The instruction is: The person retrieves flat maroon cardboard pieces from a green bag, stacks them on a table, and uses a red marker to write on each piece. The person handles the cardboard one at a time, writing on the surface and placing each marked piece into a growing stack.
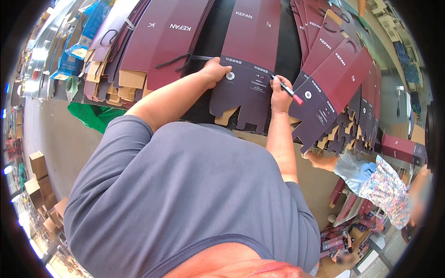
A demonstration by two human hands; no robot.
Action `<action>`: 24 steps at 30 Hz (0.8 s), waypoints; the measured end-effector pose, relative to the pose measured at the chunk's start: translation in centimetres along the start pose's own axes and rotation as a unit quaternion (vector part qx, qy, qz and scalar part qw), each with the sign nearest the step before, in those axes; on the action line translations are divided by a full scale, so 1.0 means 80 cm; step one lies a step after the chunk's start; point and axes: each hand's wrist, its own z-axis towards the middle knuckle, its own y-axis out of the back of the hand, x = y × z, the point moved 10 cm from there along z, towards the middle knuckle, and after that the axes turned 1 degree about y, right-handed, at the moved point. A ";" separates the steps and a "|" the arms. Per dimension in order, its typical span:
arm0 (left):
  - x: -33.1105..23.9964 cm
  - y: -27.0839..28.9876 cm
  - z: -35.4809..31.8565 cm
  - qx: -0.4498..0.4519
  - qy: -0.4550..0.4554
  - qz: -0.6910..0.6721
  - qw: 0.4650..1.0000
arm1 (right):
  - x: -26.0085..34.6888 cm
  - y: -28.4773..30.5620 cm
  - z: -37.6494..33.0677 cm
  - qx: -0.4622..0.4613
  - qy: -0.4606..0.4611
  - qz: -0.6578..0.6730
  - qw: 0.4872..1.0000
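A flat, unfolded maroon and dark purple carton (252, 34) lies in front of me on the black table, its cut flaps toward my body. My left hand (215, 73) is closed at the carton's left edge, thumb on top of the dark panel; its other fingers are partly hidden. A thin grey strip (200, 58) reaches from beside that hand to the left. In my right hand (281, 95) is a marker pen (292, 93) with a pinkish-red end. Its dark tip points at the carton's right edge.
Stacked flat maroon cartons (160, 51) with black cord handles lie left of me. More fanned cartons (340, 69) overlap on the right. Blue packages (83, 39) stand far left, above green plastic (95, 116). Another person (384, 185) in a floral top is at right.
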 end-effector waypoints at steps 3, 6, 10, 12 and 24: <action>-0.069 0.016 -0.024 -0.025 -0.060 0.036 0.997 | 0.018 0.036 -0.004 -0.128 -0.023 0.176 0.976; -0.207 -0.021 -0.107 0.131 -0.271 0.114 0.947 | 0.061 0.085 -0.013 -0.215 -0.034 0.236 0.947; -0.244 -0.088 -0.142 0.251 -0.304 0.151 0.906 | 0.082 0.160 -0.012 -0.282 0.027 0.290 0.914; -0.222 -0.077 -0.095 0.054 -0.395 0.329 0.856 | 0.082 0.175 -0.008 -0.258 0.041 0.321 0.910; -0.038 -0.043 -0.034 -0.053 -0.258 0.547 0.794 | 0.032 0.011 -0.002 0.044 0.004 -0.007 0.999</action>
